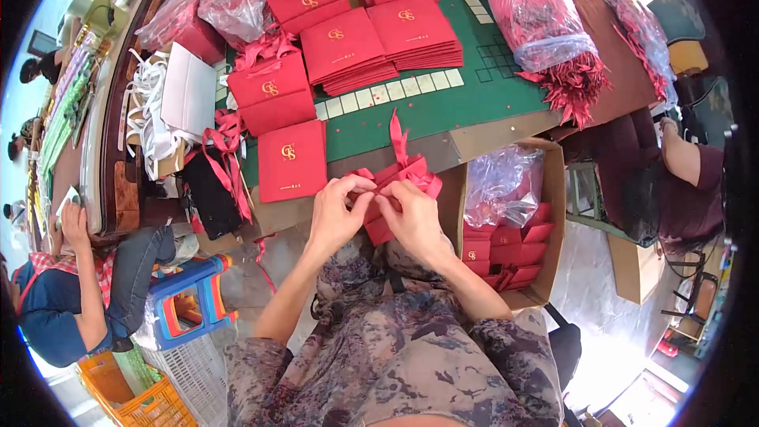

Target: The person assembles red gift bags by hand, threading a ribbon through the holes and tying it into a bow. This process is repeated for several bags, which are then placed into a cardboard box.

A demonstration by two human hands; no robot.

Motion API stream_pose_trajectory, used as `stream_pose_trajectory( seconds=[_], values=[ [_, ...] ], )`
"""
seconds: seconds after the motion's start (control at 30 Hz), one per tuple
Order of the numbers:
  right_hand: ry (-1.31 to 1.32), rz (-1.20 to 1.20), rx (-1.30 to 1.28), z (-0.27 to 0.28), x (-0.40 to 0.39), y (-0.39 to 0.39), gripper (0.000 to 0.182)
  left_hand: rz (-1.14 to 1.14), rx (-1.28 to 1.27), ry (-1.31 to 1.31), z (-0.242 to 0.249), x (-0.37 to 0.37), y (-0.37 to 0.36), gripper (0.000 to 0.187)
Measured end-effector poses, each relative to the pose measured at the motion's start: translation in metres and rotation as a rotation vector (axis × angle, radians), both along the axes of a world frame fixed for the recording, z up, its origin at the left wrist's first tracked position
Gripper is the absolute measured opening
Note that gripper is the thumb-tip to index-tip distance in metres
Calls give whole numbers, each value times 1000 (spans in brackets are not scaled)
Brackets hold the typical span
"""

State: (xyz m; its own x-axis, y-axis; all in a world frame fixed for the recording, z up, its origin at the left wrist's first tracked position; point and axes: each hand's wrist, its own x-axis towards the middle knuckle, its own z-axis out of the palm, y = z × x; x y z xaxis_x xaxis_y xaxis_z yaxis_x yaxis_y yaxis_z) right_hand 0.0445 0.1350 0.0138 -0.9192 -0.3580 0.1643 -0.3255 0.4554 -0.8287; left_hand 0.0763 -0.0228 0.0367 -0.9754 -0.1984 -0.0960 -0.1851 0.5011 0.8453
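Note:
Just off the table's near edge, both my hands are at a small red gift bag [378, 228] with red ribbon [421, 176]. My left hand [341, 212] is closed in a pinch at the bag's left side. Thumb and fingers of my right hand [411, 220] pinch close beside it, at the bag's upper part. The fingertips nearly meet, and they hide exactly which bit of bag or ribbon each one grips. A flat red bag with gold lettering [291, 160] lies on the table to the left of my hands.
Stacks of red bags [344, 46] stand on the green table mat [379, 120]. A cardboard box [556, 229] with red bags is at my right. Plastic-wrapped red ribbons [534, 12] lie at the back. Another person's hand [75, 221] and a blue stool [188, 289] are at left.

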Motion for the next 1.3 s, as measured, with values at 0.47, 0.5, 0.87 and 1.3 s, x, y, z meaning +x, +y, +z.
stream_pose_trajectory(
  seconds=[0.47, 0.5, 0.87, 1.3],
  values=[
    [166, 237, 26, 28, -46, 23, 9, -57, -191, 376, -27, 11, 0, 19],
    [180, 302, 65, 25, -50, 24, 8, -74, -245, 509, -28, 11, 1, 20],
    [-15, 687, 254, 24, -84, 20, 16, -169, -335, 626, -26, 14, 7, 23],
    [-439, 167, -289, -18, -100, 5, 14, -17, -147, 288, -31, -7, 4, 19]
  ],
)
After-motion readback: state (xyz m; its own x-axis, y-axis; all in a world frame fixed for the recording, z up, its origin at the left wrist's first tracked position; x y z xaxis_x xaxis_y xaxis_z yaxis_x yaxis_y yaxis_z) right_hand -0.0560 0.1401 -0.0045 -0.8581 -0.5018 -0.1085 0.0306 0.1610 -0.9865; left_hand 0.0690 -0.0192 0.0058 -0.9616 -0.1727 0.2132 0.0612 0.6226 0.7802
